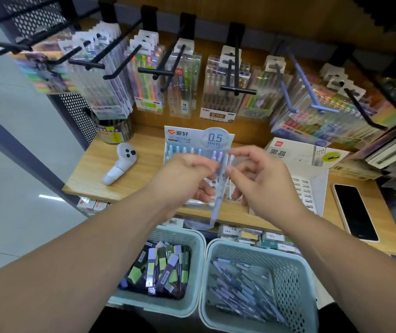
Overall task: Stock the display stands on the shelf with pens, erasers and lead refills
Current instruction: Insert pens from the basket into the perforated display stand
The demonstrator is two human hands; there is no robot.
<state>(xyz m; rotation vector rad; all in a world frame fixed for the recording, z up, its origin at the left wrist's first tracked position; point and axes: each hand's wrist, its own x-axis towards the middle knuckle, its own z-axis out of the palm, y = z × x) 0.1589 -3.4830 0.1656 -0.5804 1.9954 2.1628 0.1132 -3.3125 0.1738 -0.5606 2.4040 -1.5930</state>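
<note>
The right hand's [264, 186] thumb and forefinger pinch the top of a slim pale-lilac plastic pen [216, 207]; the left hand's [185, 174] curled fingers grip its barrel. The blue-and-white cardboard display stand [192, 138] sits at twelve o'clock, just behind. The tip is best lined over a free hole, then lowered straight.

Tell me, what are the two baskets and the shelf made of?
The left basket and the right basket look like matte, pale green plastic. Their moulded walls are full of small, even holes. The shelf looks like light wood, or maybe a wood-pattern coating over board. Pale grain lines run along its smooth top, but the picture can't show which it is.
</note>
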